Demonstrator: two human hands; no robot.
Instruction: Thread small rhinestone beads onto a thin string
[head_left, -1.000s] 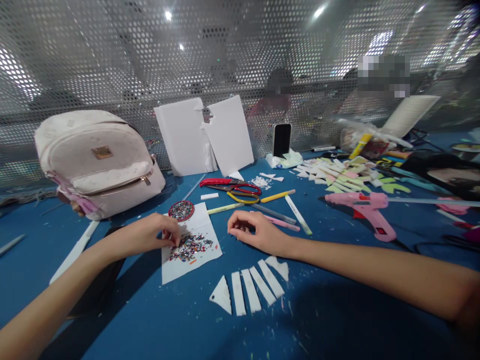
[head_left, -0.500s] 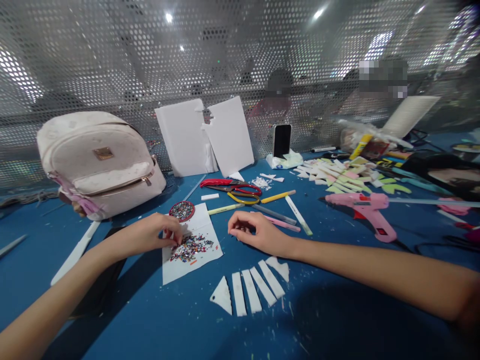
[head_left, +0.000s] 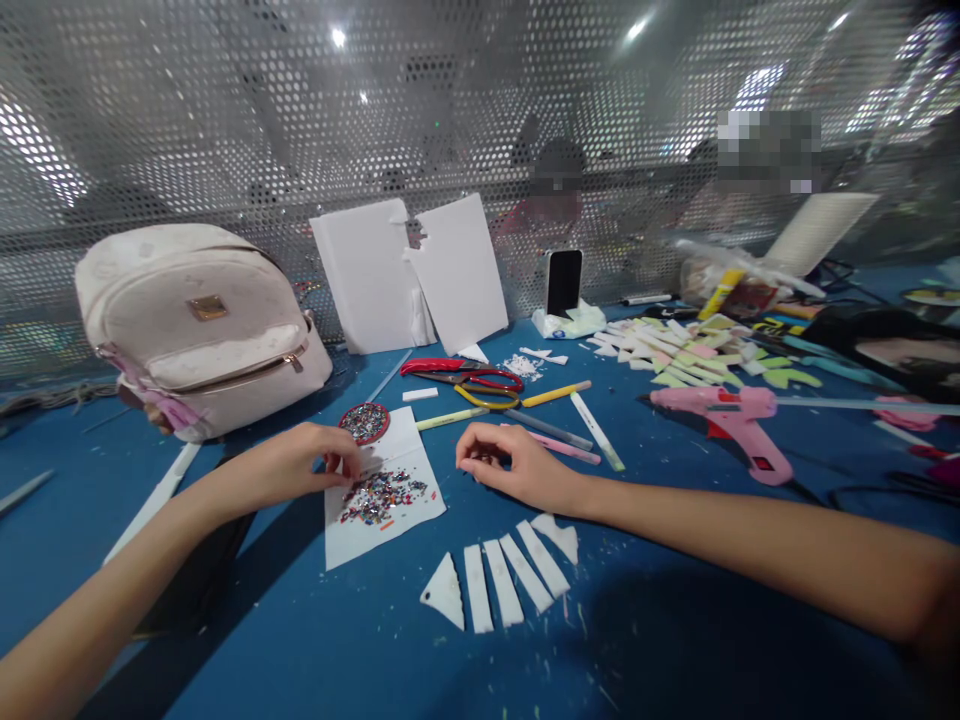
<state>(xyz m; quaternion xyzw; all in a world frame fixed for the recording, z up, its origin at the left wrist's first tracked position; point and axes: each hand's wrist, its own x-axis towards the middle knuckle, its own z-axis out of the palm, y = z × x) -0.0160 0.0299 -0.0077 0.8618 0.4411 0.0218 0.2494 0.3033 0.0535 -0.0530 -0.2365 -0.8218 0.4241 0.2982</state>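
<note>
My left hand [head_left: 319, 462] is over the left edge of a white paper sheet [head_left: 349, 541], its fingers pinched together at a heap of small multicoloured sequins or beads [head_left: 384, 498]. Whatever lies between those fingertips is too small to make out. A round red-rimmed dish [head_left: 364, 423] full of similar bits stands just behind, partly on the paper. Resting on the blue table, my right hand [head_left: 517, 468] has its fingers loosely curled in, and nothing shows in them. In front of it, white foam strips [head_left: 504, 580] lie in a fish-like row between a pointed head piece [head_left: 446, 592] and a tail piece [head_left: 557, 535].
Red-handled scissors [head_left: 469, 376] and several markers [head_left: 598, 430] lie behind my hands. A pink glue gun [head_left: 731, 420] is at right, near piled foam pieces [head_left: 675, 350]. A pale backpack [head_left: 202, 330], white boards [head_left: 461, 275] and a phone [head_left: 564, 282] stand along the perforated metal screen.
My left hand has shifted slightly left and up, drawing its fingertips back a little from the sequin heap. My right hand stays where it was.
</note>
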